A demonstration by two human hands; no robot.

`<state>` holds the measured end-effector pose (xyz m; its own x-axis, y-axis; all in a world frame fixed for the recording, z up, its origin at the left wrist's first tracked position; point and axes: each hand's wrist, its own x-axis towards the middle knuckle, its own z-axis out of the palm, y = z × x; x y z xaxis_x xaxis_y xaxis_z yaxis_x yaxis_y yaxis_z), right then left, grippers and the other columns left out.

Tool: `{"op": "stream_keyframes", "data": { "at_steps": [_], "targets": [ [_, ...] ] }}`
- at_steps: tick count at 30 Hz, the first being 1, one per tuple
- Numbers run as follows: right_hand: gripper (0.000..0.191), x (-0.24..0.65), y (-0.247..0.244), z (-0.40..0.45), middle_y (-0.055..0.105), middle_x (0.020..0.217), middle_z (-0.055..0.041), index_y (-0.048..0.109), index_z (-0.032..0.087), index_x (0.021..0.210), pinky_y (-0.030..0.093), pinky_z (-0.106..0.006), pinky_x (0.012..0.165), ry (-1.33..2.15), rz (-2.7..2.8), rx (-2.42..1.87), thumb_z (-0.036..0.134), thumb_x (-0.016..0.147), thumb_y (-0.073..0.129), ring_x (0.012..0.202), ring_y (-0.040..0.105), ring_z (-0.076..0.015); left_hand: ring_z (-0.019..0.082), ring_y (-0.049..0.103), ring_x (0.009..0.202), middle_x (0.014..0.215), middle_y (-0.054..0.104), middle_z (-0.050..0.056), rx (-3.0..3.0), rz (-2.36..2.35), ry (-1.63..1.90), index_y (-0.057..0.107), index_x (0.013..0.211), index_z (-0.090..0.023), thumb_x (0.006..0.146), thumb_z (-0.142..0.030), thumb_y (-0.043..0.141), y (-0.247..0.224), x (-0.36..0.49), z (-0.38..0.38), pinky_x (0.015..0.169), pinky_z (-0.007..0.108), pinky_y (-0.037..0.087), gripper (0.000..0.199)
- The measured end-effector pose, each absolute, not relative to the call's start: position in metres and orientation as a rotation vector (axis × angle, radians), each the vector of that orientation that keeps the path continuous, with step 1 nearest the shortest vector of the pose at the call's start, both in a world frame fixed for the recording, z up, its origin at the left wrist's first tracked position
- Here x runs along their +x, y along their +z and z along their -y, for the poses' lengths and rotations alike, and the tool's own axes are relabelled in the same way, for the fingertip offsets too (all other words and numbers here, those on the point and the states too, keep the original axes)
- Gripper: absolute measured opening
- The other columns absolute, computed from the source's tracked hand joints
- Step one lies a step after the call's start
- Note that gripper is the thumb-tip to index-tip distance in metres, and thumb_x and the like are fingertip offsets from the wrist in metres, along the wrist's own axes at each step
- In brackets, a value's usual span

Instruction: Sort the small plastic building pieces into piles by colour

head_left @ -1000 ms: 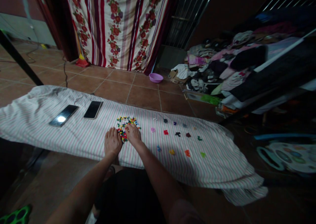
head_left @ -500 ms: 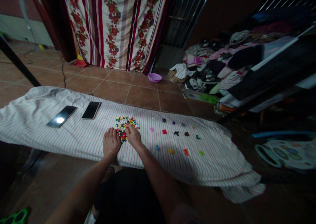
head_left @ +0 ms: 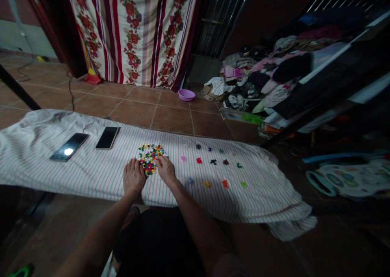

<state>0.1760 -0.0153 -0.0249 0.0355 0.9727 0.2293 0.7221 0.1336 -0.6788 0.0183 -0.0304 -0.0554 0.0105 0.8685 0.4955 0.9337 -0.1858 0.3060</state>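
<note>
A loose heap of small multicoloured pieces (head_left: 149,157) lies on the striped cloth (head_left: 100,175) in front of me; their exact kind is too small to tell. My left hand (head_left: 134,176) rests flat at the heap's left edge, fingers stretched out. At its right side my right hand (head_left: 165,169) has thumb and fingertips pinched together over the pieces; whatever they hold is too small to make out. To the right, small piles sorted by colour lie in rows, among them a red pile (head_left: 199,160), a yellow pile (head_left: 206,184) and an orange pile (head_left: 225,184).
Two phones lie on the cloth's left part, a dark phone (head_left: 107,138) and a phone reflecting light (head_left: 69,147). Beyond on the tiled floor are a purple basin (head_left: 186,95) and a heap of clothes (head_left: 258,75). A floral curtain (head_left: 134,33) hangs behind.
The view has shifted slightly, moving the scene a little to the left. My right hand stays pinched at the heap's right side, and my left hand keeps its place.
</note>
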Motion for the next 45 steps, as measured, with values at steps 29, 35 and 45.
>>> {"op": "stream_keyframes", "data": {
  "at_steps": [29, 35, 45],
  "targets": [
    [0.032, 0.358, -0.055, 0.035, 0.067, 0.093, -0.0119, 0.067, 0.016, 0.092, 0.048, -0.036, 0.086, -0.003, 1.315, -1.838, 0.016, 0.078, 0.038, 0.091, 0.060, -0.0224, 0.031, 0.048, 0.127, 0.126, 0.060, 0.022, -2.185, 1.917, -0.938, 0.058, 0.116, -0.008, 0.092, -0.031, 0.031, -0.055, 0.017, 0.031, 0.104, 0.050, 0.037, 0.044],
    [0.040, 0.370, -0.062, 0.029, 0.069, 0.094, -0.0107, 0.068, 0.017, 0.097, 0.047, -0.035, 0.087, -0.022, 1.372, -1.944, 0.008, 0.074, 0.038, 0.094, 0.060, -0.0221, 0.031, 0.050, 0.126, 0.126, 0.060, 0.021, -2.171, 1.908, -0.914, 0.058, 0.116, -0.008, 0.092, -0.031, 0.030, -0.054, 0.017, 0.031, 0.103, 0.050, 0.039, 0.043],
    [0.037, 0.372, -0.064, 0.025, 0.069, 0.106, -0.0119, 0.066, 0.014, 0.108, 0.044, -0.036, 0.094, -0.026, 1.533, -1.993, 0.015, 0.075, 0.049, 0.100, 0.061, -0.0228, 0.032, 0.049, 0.125, 0.126, 0.060, 0.022, -2.187, 1.932, -0.857, 0.058, 0.115, -0.007, 0.092, -0.031, 0.030, -0.051, 0.017, 0.032, 0.103, 0.049, 0.038, 0.044]
  ]
}}
